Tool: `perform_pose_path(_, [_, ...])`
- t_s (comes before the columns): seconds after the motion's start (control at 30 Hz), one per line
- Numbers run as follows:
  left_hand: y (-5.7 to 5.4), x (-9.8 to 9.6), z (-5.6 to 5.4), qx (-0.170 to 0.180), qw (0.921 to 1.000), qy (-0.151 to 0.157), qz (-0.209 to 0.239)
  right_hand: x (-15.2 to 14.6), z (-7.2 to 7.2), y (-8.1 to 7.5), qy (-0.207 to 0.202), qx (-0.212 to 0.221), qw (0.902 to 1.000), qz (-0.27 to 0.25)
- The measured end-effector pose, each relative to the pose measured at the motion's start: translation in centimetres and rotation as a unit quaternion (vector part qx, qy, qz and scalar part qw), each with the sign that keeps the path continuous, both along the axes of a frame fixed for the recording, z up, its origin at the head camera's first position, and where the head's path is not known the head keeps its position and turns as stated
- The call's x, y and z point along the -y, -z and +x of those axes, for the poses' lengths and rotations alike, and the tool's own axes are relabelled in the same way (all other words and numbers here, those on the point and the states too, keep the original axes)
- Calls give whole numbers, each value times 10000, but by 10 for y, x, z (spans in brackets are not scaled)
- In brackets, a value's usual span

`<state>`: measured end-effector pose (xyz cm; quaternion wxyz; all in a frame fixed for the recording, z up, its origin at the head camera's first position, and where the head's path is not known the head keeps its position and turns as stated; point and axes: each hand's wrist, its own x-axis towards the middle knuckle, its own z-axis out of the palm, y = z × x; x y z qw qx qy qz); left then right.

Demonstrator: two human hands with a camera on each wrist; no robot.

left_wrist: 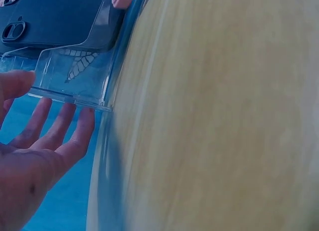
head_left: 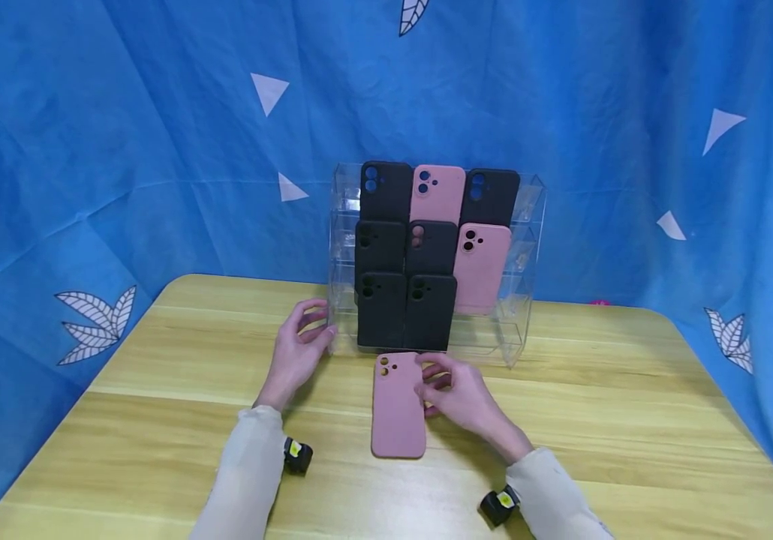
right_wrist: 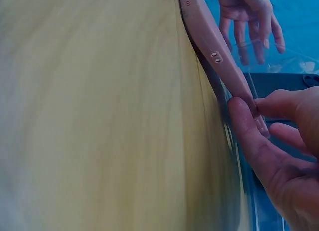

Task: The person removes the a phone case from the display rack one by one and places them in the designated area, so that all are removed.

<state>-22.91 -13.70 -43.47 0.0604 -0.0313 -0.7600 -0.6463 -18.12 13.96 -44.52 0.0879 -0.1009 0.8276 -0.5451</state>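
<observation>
A pink phone case [head_left: 398, 412] stands over the table in front of the display rack, its camera cutouts at the upper left. My right hand [head_left: 457, 394] pinches its right edge between thumb and fingers; the right wrist view shows the case [right_wrist: 219, 56] side-on, tilted, with the thumb and a finger on it. My left hand [head_left: 299, 345] is at the left side of the clear acrylic rack [head_left: 524, 300]. In the left wrist view its fairly straight fingers [left_wrist: 82, 128] reach the rack's clear edge, with the thumb on the other side.
The tiered rack holds several black phone cases [head_left: 382, 311] and two pink ones, a pink case [head_left: 483, 262] at the right of the middle row and another pink case [head_left: 447, 199] on top. A blue patterned curtain [head_left: 157, 150] hangs behind the wooden table [head_left: 630, 420].
</observation>
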Motion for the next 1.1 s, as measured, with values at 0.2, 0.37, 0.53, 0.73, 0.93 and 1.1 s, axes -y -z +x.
perform_pose_path(0.2, [1,-1,0,11,10000,-15,-15,8,-2,2,-46,72,9998,163])
perform_pose_path(0.37, [2,-1,0,49,10000,-14,-42,12,-2,1,-7,132,9995,278])
perform_pose_path(0.53, [1,0,0,52,9999,-7,-120,17,-4,0,110,139,9989,430])
perform_pose_path(0.73, [0,1,1,43,9999,24,-133,23,-6,-1,173,61,9977,656])
perform_pose_path(0.93, [1,2,-1,45,9999,59,-90,26,-8,-3,155,174,9979,598])
perform_pose_path(1.1, [1,2,-1,27,10000,78,7,23,-9,-4,173,372,9985,364])
